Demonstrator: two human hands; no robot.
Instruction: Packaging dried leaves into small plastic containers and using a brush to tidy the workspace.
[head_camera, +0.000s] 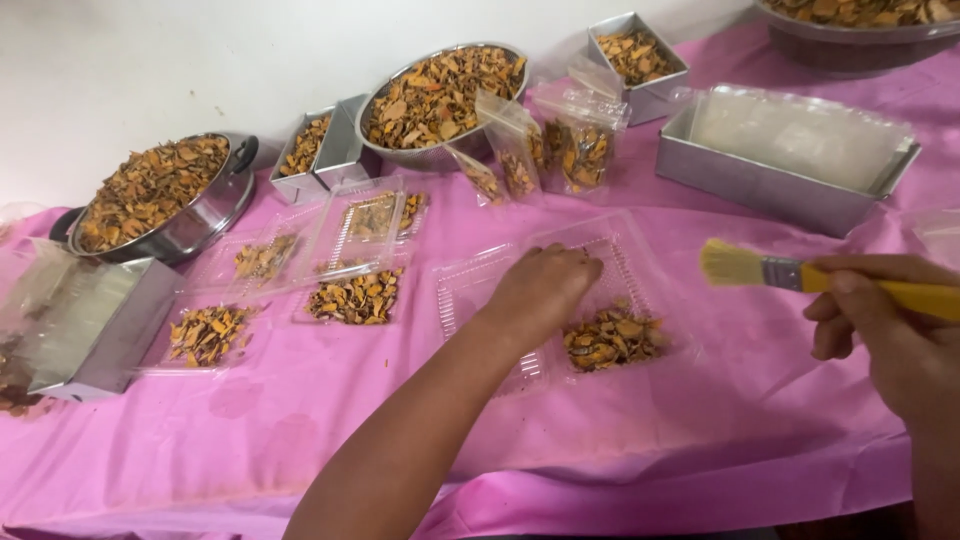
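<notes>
The brush handle (925, 297) and the top-right bowl (860, 30) run off-frame.

The scene is bright and evenly lit, with soft, diffuse light and no harsh shadows. Only faint shade lies under the left hand (545, 290) and its forearm on the pink surface (700, 420). The white wall (150, 60) is washed out, nearly featureless. Glare glints off the clear plastic trays (360, 230), the metal bowl (215, 215) and the film in the steel tin (790, 135). Focus is moderately soft overall; the dried pieces blur into orange patches. The right hand (885, 320) and brush (745, 265) look slightly smeared. Straight lines bend a little near the edges.
</notes>
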